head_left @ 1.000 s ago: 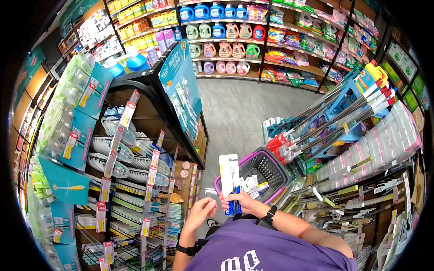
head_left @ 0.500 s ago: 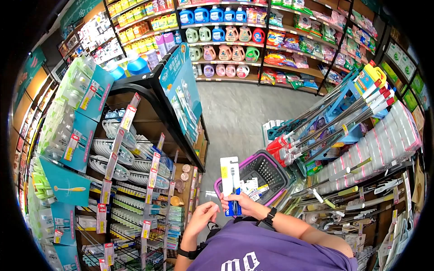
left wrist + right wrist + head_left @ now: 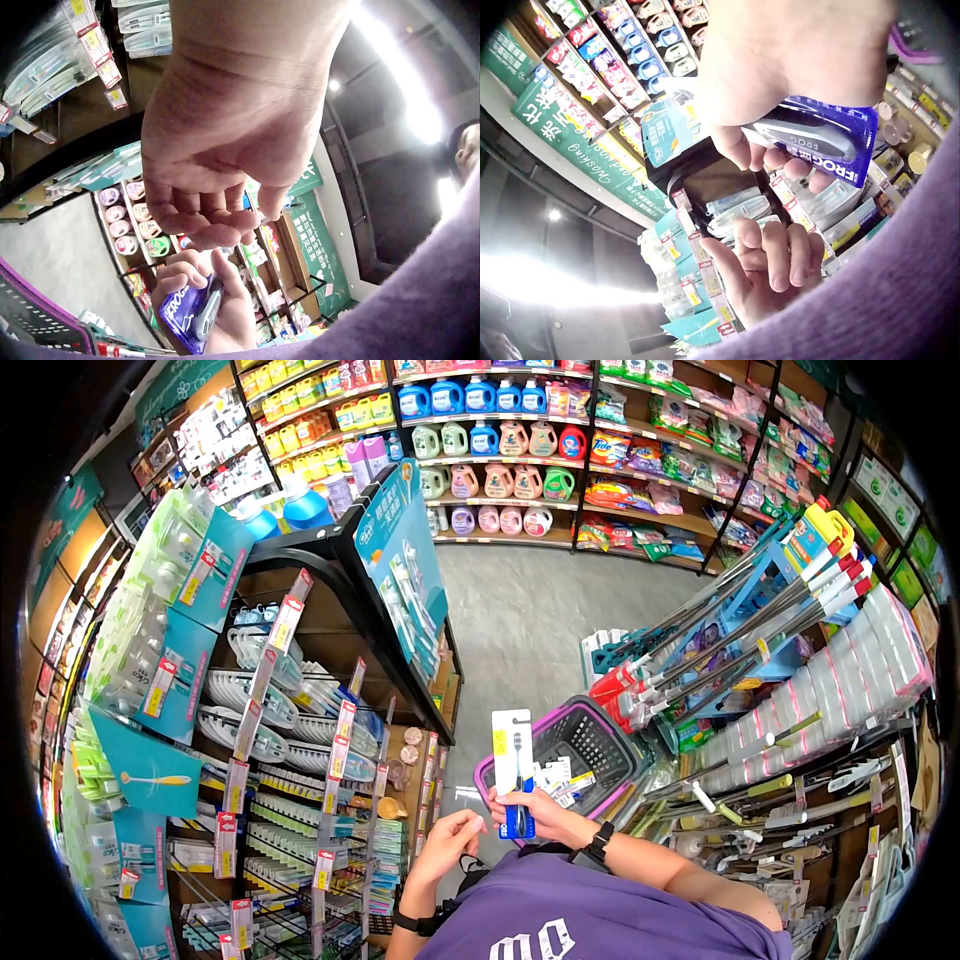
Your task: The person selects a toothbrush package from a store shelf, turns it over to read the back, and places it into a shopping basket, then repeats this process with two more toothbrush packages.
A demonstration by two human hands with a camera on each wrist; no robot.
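Note:
My right hand point(image 3: 540, 812) grips a packaged toothbrush point(image 3: 513, 745) by the blue lower end of its white card, fingers and thumb wrapped round it. The pack stands upright in front of my body, its upper part overlapping the basket's left side in the head view. "FROG" is printed on its blue end point(image 3: 836, 142) in the right wrist view. Just left of the pack, my left hand point(image 3: 450, 842) hangs with fingers loosely curled and nothing in them. In the left wrist view its fingertips point(image 3: 217, 234) overlap the right hand's fingers.
A grey basket with a purple rim point(image 3: 484, 772) holds several packs point(image 3: 568, 784). On my left is a rack of toothbrushes with price tags point(image 3: 338, 738). Mops point(image 3: 745, 620) and clear boxes point(image 3: 840, 680) line the right. Detergent shelves point(image 3: 500, 450) stand beyond the grey floor point(image 3: 510, 600).
The toothbrush pack has shifted slightly right and down in my right hand's grip. My left hand has stayed beside it, its fingers a little more curled.

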